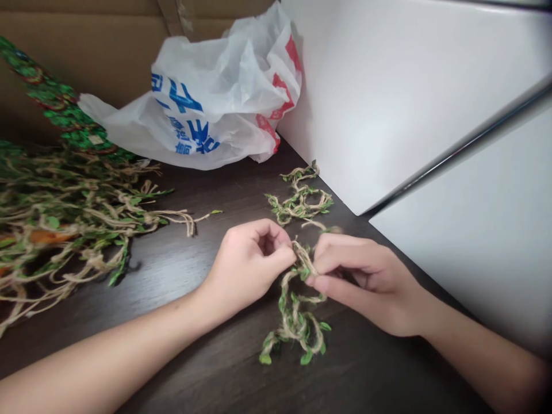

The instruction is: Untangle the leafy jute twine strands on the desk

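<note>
A short length of jute twine vine with small green leaves (pixel 295 325) lies in loose curls on the dark wood tabletop (pixel 241 356). Its middle rises between my hands. My left hand (pixel 245 270) pinches the twine from the left with curled fingertips, and my right hand (pixel 364 282) grips the same section (pixel 304 259) between thumb and fingers. Both sets of fingertips meet there and hide part of the strand. Beyond my hands, the far end of the vine (pixel 299 198) lies coiled on the table.
A large heap of similar leafy twine (pixel 64 218) spreads across the left of the table. Behind it lies a crumpled white plastic bag with blue and red print (pixel 211 98), against a cardboard wall (pixel 86 52). White panels with a dark metal edge (pixel 431 103) border the right.
</note>
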`<state>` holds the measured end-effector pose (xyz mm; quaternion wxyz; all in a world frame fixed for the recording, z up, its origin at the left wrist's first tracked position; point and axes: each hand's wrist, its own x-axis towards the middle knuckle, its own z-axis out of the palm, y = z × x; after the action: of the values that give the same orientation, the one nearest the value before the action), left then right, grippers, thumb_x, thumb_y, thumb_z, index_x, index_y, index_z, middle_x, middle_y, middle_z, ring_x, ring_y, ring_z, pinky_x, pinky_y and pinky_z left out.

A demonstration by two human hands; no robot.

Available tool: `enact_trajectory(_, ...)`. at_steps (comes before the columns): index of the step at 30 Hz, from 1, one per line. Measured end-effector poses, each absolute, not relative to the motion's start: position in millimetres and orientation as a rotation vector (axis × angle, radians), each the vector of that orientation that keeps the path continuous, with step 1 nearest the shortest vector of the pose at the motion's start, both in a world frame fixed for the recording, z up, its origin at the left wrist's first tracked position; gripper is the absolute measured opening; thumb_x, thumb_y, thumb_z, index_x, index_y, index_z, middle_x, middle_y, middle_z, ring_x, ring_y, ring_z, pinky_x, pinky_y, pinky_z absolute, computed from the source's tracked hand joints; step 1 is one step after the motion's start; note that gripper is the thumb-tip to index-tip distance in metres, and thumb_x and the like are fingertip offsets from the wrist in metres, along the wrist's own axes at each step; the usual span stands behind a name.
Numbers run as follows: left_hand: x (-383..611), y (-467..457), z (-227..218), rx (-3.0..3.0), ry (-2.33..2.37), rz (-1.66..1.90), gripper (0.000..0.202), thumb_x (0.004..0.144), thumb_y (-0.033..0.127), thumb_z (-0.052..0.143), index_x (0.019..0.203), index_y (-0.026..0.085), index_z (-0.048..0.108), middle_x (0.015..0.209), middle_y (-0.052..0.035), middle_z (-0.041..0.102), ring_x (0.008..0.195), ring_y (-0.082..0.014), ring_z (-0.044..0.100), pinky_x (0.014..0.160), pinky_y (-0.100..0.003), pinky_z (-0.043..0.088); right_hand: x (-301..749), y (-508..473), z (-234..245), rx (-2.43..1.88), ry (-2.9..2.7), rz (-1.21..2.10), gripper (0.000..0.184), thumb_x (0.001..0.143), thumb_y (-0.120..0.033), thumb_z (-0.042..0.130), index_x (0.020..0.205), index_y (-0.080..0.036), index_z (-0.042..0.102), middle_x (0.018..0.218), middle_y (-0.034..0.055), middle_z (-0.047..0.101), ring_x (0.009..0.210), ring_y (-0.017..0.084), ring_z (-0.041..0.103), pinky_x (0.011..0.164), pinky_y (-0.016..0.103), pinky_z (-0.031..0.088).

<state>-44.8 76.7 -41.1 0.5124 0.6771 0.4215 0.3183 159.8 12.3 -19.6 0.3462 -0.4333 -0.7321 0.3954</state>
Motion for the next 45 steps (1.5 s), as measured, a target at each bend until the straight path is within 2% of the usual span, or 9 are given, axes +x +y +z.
enact_trajectory(7,-44.6,76.8,-41.8,1.604,0.988,0.766,0.006,0.078,0.014,0.065,0.072,0.016,0.066,0.066,0.0029,0.064,0.060,-0.0095,0.054,0.057,-0.020,0.043,154.3,12.4,-19.6,-1.391,-1.927,0.954,0.041,0.095,-0.020,0.068,0.063,-0.020,0.041,0.064,-0.0054,0.043,0.059,0.011,0.043,0.056,0.027,0.035)
enact_trajectory(14,-43.0,75.4,-42.9,1.625,0.979,0.714,0.006,0.076,0.013,0.066,0.072,0.017,0.065,0.066,0.0031,0.064,0.060,-0.0097,0.054,0.056,-0.021,0.043,163.9,6.4,-16.8,-0.987,-1.564,1.212,0.016,0.094,-0.028,0.076,0.081,-0.021,0.083,0.089,0.0040,0.060,0.074,0.015,0.055,0.063,0.030,0.046)
enact_trajectory(23,-42.7,72.6,-38.4,1.683,0.940,0.703,0.008,0.075,0.012,0.065,0.069,0.017,0.064,0.064,0.0038,0.063,0.060,-0.0096,0.053,0.056,-0.021,0.043,156.9,11.4,-29.9,-0.887,-1.192,1.483,0.024,0.099,-0.034,0.071,0.120,-0.028,0.083,0.059,0.0007,0.072,0.071,0.018,0.068,0.093,0.040,0.056)
enact_trajectory(27,-42.8,72.2,-40.3,1.709,0.948,0.717,0.008,0.076,0.014,0.067,0.069,0.017,0.063,0.063,0.0041,0.062,0.058,-0.0091,0.051,0.055,-0.022,0.041,156.6,7.3,-25.7,-0.833,-1.204,1.452,0.020,0.098,-0.032,0.072,0.114,-0.037,0.084,0.101,0.0057,0.084,0.101,0.024,0.077,0.107,0.050,0.056)
enact_trajectory(32,-43.1,72.3,-40.7,1.714,0.963,0.698,0.008,0.077,0.014,0.065,0.070,0.018,0.064,0.064,0.0038,0.063,0.060,-0.0100,0.054,0.057,-0.023,0.043,163.6,7.4,-22.2,-0.916,-1.359,1.266,0.014,0.095,-0.040,0.075,0.100,-0.036,0.087,0.165,0.0001,0.050,0.154,0.036,0.043,0.122,0.060,0.042)
enact_trajectory(35,-43.4,71.2,-39.4,1.702,1.004,0.709,0.007,0.078,0.017,0.065,0.071,0.018,0.065,0.065,0.0034,0.065,0.060,-0.0107,0.055,0.056,-0.023,0.044,164.8,11.5,-27.8,-1.093,-1.364,1.074,0.016,0.099,-0.036,0.071,0.105,-0.033,0.086,0.153,0.0047,0.062,0.149,0.033,0.050,0.120,0.055,0.047)
enact_trajectory(38,-44.4,70.9,-40.4,1.676,1.067,0.773,0.008,0.081,0.019,0.063,0.073,0.018,0.065,0.065,0.0029,0.065,0.060,-0.0116,0.056,0.057,-0.025,0.044,163.6,15.5,-30.5,-1.370,-1.435,0.929,0.020,0.098,-0.026,0.070,0.113,-0.027,0.082,0.121,0.0072,0.078,0.112,0.026,0.073,0.096,0.041,0.062)
enact_trajectory(41,-45.4,72.7,-42.7,1.647,1.109,0.858,0.008,0.082,0.019,0.062,0.075,0.018,0.064,0.068,0.0024,0.064,0.062,-0.0119,0.055,0.057,-0.025,0.043,163.3,15.9,-26.2,-1.518,-1.660,0.816,0.016,0.096,-0.022,0.069,0.103,-0.022,0.082,0.094,0.0053,0.078,0.081,0.021,0.072,0.070,0.032,0.060)
enact_trajectory(45,-45.1,75.3,-42.5,1.588,1.106,0.919,0.009,0.085,0.019,0.061,0.076,0.018,0.062,0.068,0.0027,0.061,0.060,-0.0109,0.053,0.056,-0.025,0.043,162.7,13.5,-19.3,-1.509,-1.614,0.778,0.015,0.096,-0.024,0.069,0.091,-0.021,0.083,0.080,0.0038,0.079,0.070,0.018,0.071,0.065,0.029,0.058)
